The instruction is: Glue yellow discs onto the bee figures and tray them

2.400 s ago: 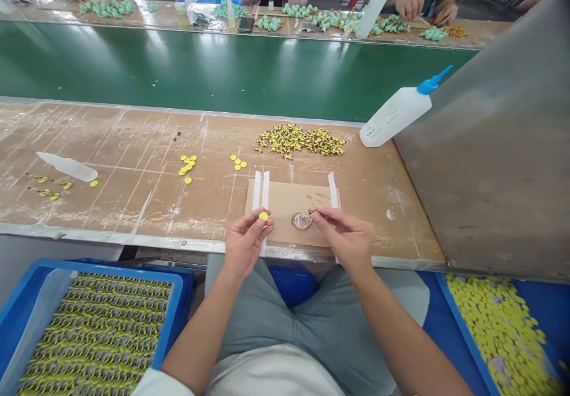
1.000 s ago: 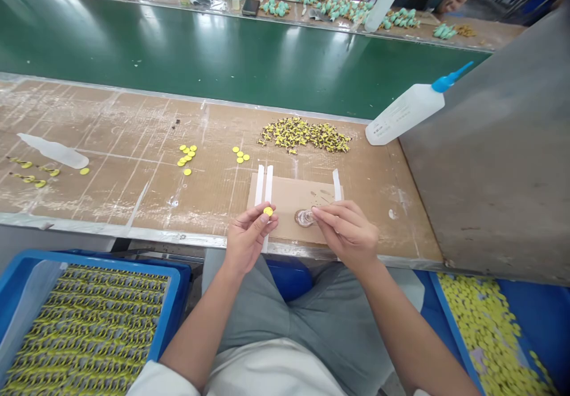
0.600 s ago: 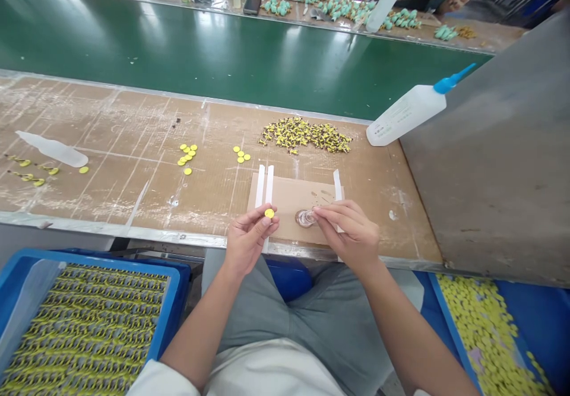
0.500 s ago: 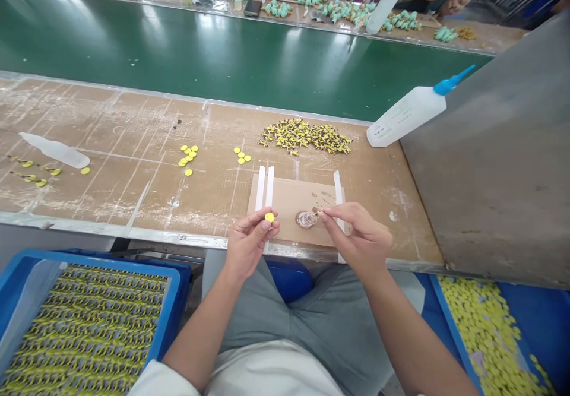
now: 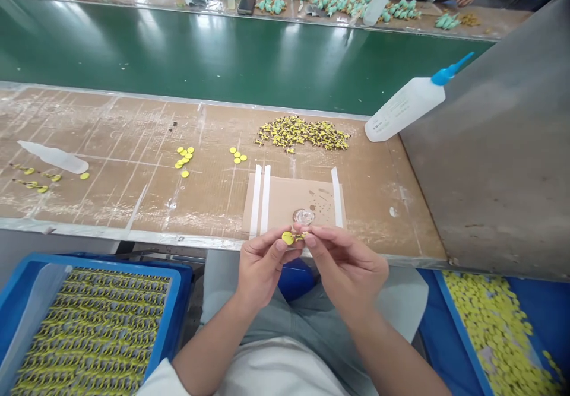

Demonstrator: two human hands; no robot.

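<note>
Left hand (image 5: 262,271) and right hand (image 5: 347,271), close together just above the near edge of the workbench (image 5: 133,206), both closed at the fingertips. In the left hand's pinch, one yellow disc (image 5: 287,238). In the right hand's pinch, one small yellow-and-dark piece (image 5: 300,237), touching or almost touching the disc; exact contact too small to tell.

Just ahead of the hands, one cardboard sheet (image 5: 289,197) with three white strips (image 5: 266,200) and one small round dish of clear glue (image 5: 304,216). Farther ahead, one heap of small yellow-and-dark pieces (image 5: 303,135), too many to count. Ahead and to the left, two small groups of loose yellow discs (image 5: 184,160), roughly six in the nearer group. Ahead and to the right, one glue bottle with a blue nozzle (image 5: 401,108), lying on its side.

Below the left hand, one blue tray of yellow-and-grey parts in rows (image 5: 93,330); below the right hand, one blue tray heaped with yellow discs (image 5: 494,336).
</note>
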